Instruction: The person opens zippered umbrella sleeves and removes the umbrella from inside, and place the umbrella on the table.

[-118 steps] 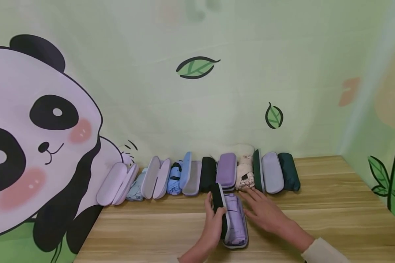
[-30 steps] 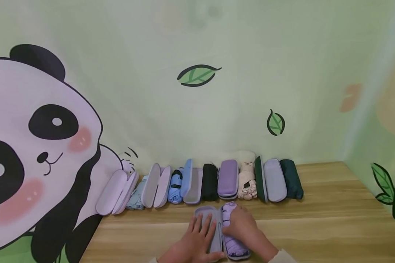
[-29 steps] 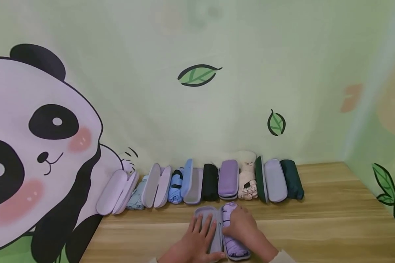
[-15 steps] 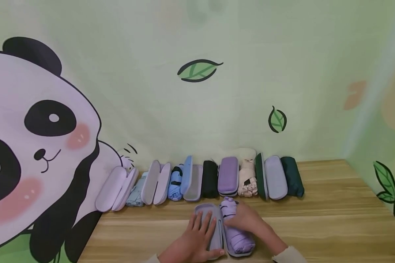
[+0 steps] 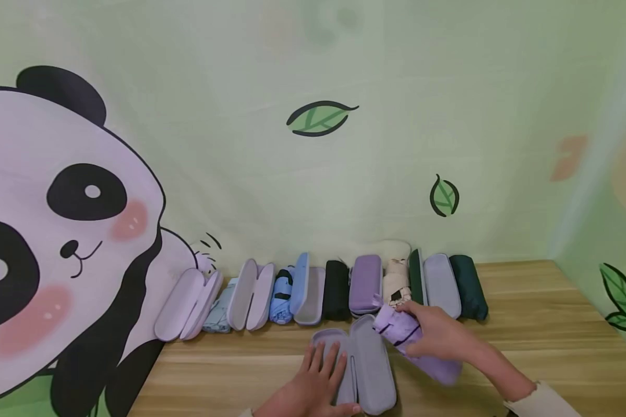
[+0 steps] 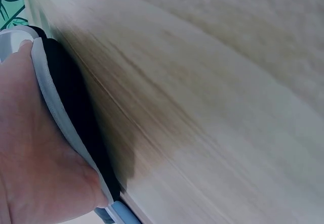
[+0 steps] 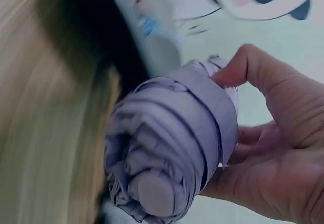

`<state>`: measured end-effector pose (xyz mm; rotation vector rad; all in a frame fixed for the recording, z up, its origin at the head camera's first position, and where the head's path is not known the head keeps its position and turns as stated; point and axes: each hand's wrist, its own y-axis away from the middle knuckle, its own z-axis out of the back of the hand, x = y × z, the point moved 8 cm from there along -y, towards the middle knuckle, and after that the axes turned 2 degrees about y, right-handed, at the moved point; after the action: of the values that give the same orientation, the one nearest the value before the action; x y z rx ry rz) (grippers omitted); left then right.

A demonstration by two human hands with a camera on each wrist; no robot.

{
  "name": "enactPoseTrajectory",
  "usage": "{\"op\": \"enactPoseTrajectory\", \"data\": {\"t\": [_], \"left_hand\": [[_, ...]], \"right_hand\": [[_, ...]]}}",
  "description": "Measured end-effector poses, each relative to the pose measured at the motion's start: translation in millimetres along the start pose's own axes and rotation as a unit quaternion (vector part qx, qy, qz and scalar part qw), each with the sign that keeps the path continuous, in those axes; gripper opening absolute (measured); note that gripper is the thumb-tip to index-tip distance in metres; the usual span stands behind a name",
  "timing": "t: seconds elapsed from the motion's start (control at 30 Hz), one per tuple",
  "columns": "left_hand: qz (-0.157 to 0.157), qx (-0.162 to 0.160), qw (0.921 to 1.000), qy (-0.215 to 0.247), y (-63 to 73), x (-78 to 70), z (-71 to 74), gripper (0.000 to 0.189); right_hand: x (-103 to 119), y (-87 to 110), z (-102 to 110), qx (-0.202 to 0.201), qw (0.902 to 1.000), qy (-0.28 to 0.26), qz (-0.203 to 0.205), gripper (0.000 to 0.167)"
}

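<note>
My right hand (image 5: 443,333) grips a purple folded umbrella (image 5: 396,325) and holds it tilted, just right of an open case. The right wrist view shows the rolled umbrella (image 7: 172,123) end-on, with the thumb and fingers on either side of it. The case (image 5: 375,365) lies spread open on the table, grey inside, its right half bare. My left hand (image 5: 313,382) lies flat with spread fingers on the case's left half. In the left wrist view the case's black outer shell (image 6: 71,92) shows beside that hand.
Behind stands a row of open cases and rolled umbrellas on the wooden table (image 5: 229,370): a blue case (image 5: 299,284), a black umbrella (image 5: 336,289), a purple closed case (image 5: 366,281), a cream umbrella (image 5: 396,284) and a dark green umbrella (image 5: 468,286), among others. A panda-printed backdrop rises behind.
The case has been opened flat. My right hand has lifted the purple umbrella out of its right half and moved it to the right. My left hand has stayed on the left half this last second.
</note>
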<state>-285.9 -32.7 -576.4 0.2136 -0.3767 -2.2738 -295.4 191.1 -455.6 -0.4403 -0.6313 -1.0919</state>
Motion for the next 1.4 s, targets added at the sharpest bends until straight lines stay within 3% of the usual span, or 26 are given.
{"op": "enactPoseTrajectory", "data": {"t": [0.13,0.27,0.43,0.53,0.73,0.83,0.9,1.0,1.17,1.27,1.3,1.33,1.4], "left_hand": [[0.001,-0.014,0.9999,-0.006,-2.5,0.0,4.1,0.101],[0.007,-0.017,0.9997,-0.017,1.3,1.4,8.7,0.102],[0.002,-0.014,0.9998,-0.015,5.2,2.4,11.2,0.099],[0.008,-0.011,0.9997,-0.02,6.7,1.8,13.4,0.098],[0.013,0.001,0.9996,-0.026,8.5,2.2,15.1,0.097],[0.012,-0.007,0.9994,-0.032,9.1,3.7,17.7,0.098],[0.013,-0.011,0.999,-0.042,9.6,4.3,19.7,0.099],[0.013,-0.005,0.9992,-0.036,9.1,4.4,18.8,0.1],[0.009,-0.008,0.9995,-0.029,4.6,4.4,17.5,0.101],[0.003,-0.026,0.9991,-0.033,-1.6,5.4,14.9,0.104],[0.003,-0.027,0.9991,-0.034,-3.1,4.8,14.4,0.104],[0.002,-0.027,0.9992,-0.03,-5.5,4.8,12.2,0.104],[-0.001,-0.027,0.9994,-0.02,-7.7,3.0,9.9,0.105]], "right_hand": [[-25,12.9,2,0.036,0.9962,0.057,0.055,0.069],[-53,22.0,-15,0.087,0.987,0.082,0.108,0.063],[-66,26.8,-27,0.112,0.9818,0.089,0.125,0.062],[-63,28.5,-28,0.118,0.9842,0.101,0.085,0.066],[-68,30.7,-30,0.119,0.9802,0.153,-0.042,0.076],[-68,29.3,-29,0.108,0.9765,0.176,-0.062,0.07],[-66,28.9,-29,0.103,0.9744,0.196,-0.041,0.066],[-60,31.0,-29,0.091,0.9662,0.24,0.023,0.065],[-53,39.0,-24,0.027,0.9372,0.31,0.158,0.063],[-52,43.8,-18,-0.011,0.9253,0.32,0.202,0.064],[-54,45.6,-17,-0.018,0.928,0.312,0.202,0.063],[-56,47.5,-14,-0.017,0.9379,0.292,0.186,0.062],[-65,52.1,-6,-0.025,0.9619,0.247,0.114,0.06]]}}
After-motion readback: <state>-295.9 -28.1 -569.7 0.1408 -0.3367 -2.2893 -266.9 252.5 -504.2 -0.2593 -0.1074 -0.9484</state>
